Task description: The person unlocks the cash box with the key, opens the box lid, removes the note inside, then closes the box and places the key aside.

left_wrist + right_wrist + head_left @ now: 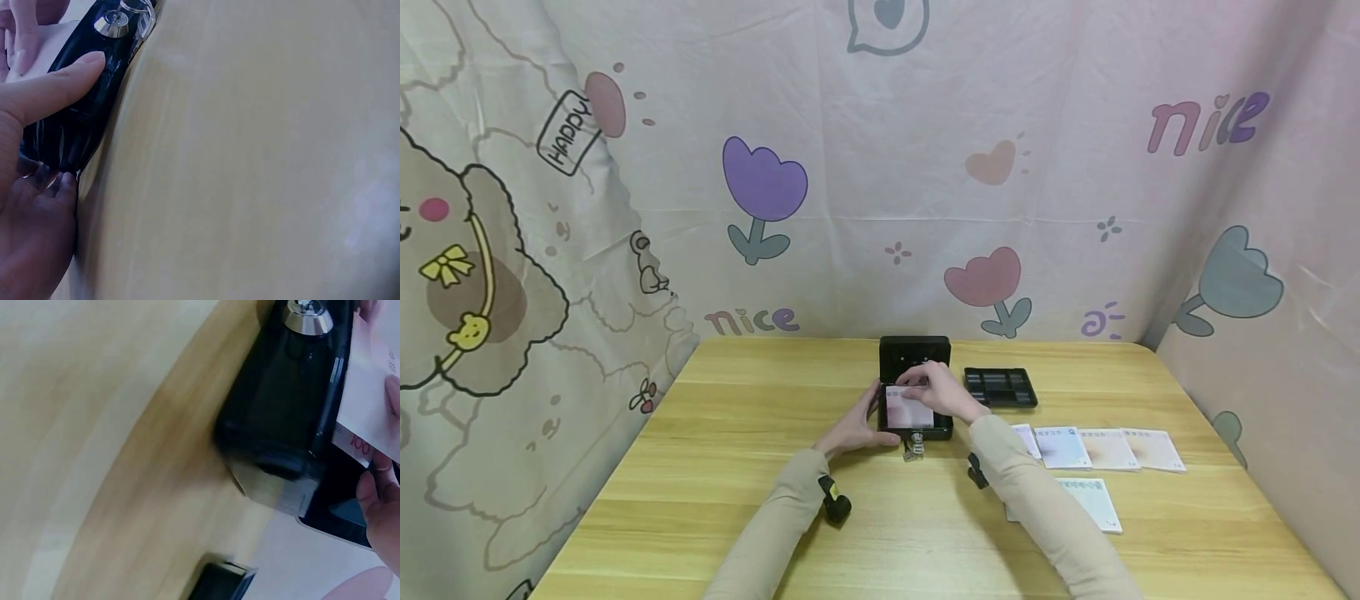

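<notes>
A black cash box [937, 434] stands on the table with its lid [914, 342] raised. My left hand [856, 427] grips its left side, with the thumb [69, 78] across the front wall and the other fingers curled at the side. A stack of pink banknotes [908, 412] lies over the box's opening; a printed "100" shows on a note [358, 446] in the right wrist view. My right hand [947, 393] reaches over from the right and pinches the stack near its far edge. Keys [916, 447] hang from the silver lock [307, 317] at the front.
A black compartment tray [1001, 387] lies right of the box. Farther right, a row of banknote stacks includes a blue stack [1063, 448], a tan stack [1107, 450] and a pinkish stack [1153, 451]. A greenish stack [1090, 503] lies nearer, partly behind the right sleeve. A patterned curtain [850, 208] hangs behind.
</notes>
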Tool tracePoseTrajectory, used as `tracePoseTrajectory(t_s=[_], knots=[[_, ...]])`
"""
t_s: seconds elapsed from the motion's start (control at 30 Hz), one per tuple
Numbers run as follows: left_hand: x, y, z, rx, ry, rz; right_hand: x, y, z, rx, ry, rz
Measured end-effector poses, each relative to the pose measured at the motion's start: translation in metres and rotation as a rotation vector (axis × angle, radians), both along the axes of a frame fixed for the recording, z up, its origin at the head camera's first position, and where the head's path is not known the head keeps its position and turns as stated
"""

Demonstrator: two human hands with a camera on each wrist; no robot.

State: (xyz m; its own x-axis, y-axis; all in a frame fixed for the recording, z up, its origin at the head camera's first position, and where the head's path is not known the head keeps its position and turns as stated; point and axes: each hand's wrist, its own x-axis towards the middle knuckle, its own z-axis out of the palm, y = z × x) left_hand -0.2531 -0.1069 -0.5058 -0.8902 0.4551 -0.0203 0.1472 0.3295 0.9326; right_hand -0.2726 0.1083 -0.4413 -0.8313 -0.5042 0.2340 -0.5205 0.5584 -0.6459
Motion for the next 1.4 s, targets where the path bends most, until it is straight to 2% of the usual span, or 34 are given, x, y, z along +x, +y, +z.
tracePoseTrajectory(t_s=[0.23, 0.57, 0.73, 0.97, 1.23, 1.4], knots=[[-0.001, 0.000, -0.001, -0.011, 0.015, 0.003, 0.010, 0.008, 0.010, -0.059, 0.026, -0.036], [0.000, -0.001, 0.002, -0.029, 0.031, -0.003, 0.028, 0.028, 0.027, -0.087, 0.046, -0.112], [0.001, -0.002, 0.002, -0.046, 0.026, -0.004, 0.038, 0.042, 0.032, -0.068, 0.045, -0.133], [0.002, -0.002, 0.002, -0.067, 0.035, -0.008, 0.048, 0.067, 0.033, -0.046, 0.002, -0.110], [0.002, -0.002, 0.002, -0.052, 0.012, -0.001, 0.061, 0.096, 0.035, 0.021, 0.065, -0.064], [0.003, -0.002, 0.003, -0.057, 0.030, -0.009, 0.071, 0.120, 0.033, 0.042, 0.009, -0.055]])
